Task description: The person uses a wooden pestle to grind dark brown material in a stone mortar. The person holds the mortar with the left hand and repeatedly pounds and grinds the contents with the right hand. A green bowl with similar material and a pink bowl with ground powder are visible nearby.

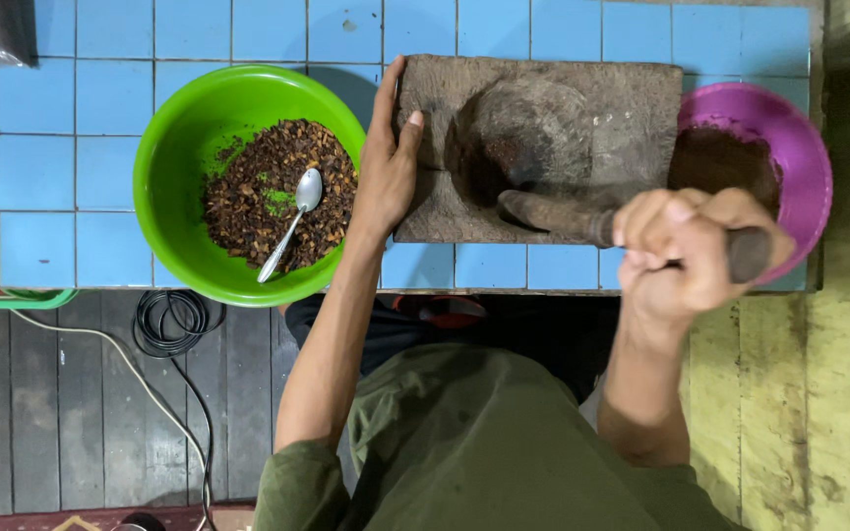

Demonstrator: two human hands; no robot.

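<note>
Grinding step: right hand [686, 258] fisted around pestle [582, 221], tip in slab [543, 147] hollow; left hand [389, 162] flat, open, steadying slab's left edge. Slab on tiled counter [51, 147] between green bowl [179, 128] and purple bowl [799, 147]; next probably calls for firm push strokes

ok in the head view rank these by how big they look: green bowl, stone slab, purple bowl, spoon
1. Stone slab, with the left hand on its edge.
2. Green bowl, close behind; the gap is small, so that order is unsure.
3. Purple bowl, partly hidden by the slab and the right hand.
4. Spoon, clearly smallest.
</note>
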